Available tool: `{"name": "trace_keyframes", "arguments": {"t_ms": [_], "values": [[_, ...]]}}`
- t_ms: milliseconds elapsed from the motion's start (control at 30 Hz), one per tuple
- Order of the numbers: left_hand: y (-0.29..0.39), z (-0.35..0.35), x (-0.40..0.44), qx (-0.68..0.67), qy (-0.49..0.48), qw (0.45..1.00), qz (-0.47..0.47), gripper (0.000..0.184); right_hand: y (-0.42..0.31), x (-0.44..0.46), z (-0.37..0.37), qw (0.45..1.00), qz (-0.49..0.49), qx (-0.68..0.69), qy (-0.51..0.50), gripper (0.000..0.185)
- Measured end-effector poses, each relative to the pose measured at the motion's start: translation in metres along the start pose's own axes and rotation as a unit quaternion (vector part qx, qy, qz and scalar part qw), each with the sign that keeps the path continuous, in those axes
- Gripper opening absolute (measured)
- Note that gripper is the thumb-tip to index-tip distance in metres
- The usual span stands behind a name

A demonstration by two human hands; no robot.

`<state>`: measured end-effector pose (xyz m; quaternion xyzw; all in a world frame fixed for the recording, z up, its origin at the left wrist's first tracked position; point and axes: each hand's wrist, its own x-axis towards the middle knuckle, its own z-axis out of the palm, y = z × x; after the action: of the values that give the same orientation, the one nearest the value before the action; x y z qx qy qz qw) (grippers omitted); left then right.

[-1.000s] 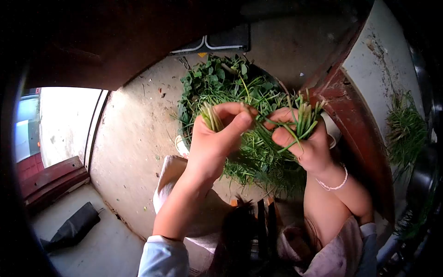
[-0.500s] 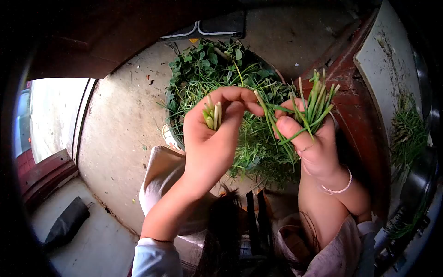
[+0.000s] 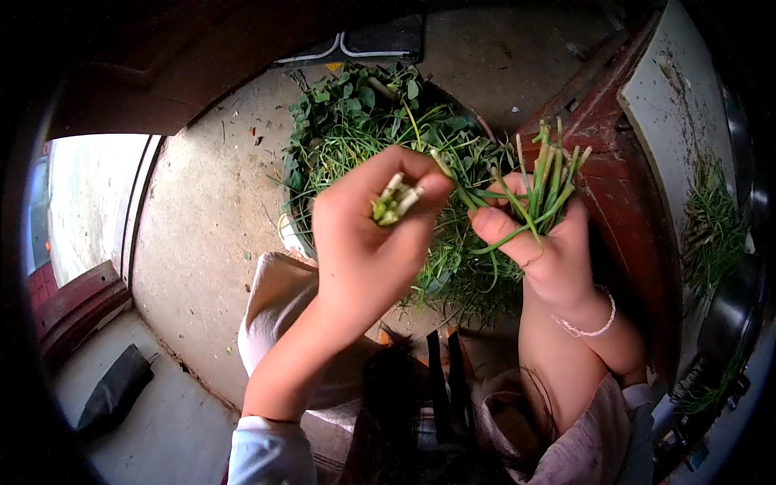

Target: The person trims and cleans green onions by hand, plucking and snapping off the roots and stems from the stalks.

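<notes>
My left hand (image 3: 360, 234) is closed, with several short pale stem ends (image 3: 396, 200) poking out of the fist. Between its thumb and forefinger it pinches the pale tip of one green stalk (image 3: 443, 164), which runs across to the other hand. My right hand (image 3: 554, 250) is wrapped round a bunch of green chives (image 3: 551, 182), their cut ends pointing up and away. Long leaves hang below that hand, partly hidden by it. Beneath both hands, a wide round container holds a heap of greens (image 3: 347, 153), thin blades mixed with broad leaves.
A white board (image 3: 663, 73) stands at the right, with more thin green blades (image 3: 711, 226) beside it. Reddish-brown wood (image 3: 602, 162) is close to my right hand. A dark pouch-like object (image 3: 115, 390) lies at the lower left. Small scraps dot the concrete floor (image 3: 210, 210).
My left hand has turned, and its thumb and forefinger have closed on the tip of a single stalk. My right hand keeps its bunch almost in place. The view has shifted slightly.
</notes>
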<state>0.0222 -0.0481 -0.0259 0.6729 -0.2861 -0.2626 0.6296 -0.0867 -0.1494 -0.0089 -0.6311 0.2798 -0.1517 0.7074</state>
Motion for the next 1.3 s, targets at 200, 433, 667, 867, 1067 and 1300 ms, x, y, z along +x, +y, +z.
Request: {"name": "trace_keyframes", "arguments": {"t_ms": [200,433,667,867,1067,1300], "values": [[-0.009,-0.023,0.019,0.103,0.144,0.983,0.049,0.005,0.003,-0.006,-0.006,0.998,0.02,-0.049,0.016,0.018],[0.001,-0.021,0.016,-0.029,-0.072,0.997,0.027,0.018,-0.013,-0.004,-0.007,0.996,0.087,0.03,-0.005,0.021],[0.009,-0.002,0.008,-0.122,-0.095,0.988,-0.031,0.007,0.004,-0.004,-0.005,0.998,-0.054,0.013,0.006,0.02],[-0.003,0.001,0.005,0.029,-0.039,0.995,0.081,0.01,0.012,-0.004,-0.007,0.988,-0.117,-0.092,0.042,0.023],[-0.008,0.01,0.002,0.04,-0.03,0.994,0.1,0.01,0.004,-0.012,-0.003,0.993,-0.023,-0.07,0.093,0.024],[-0.007,-0.001,0.005,0.061,-0.03,0.995,0.067,0.013,0.007,-0.006,-0.007,0.99,0.07,-0.091,0.076,0.019]]}}
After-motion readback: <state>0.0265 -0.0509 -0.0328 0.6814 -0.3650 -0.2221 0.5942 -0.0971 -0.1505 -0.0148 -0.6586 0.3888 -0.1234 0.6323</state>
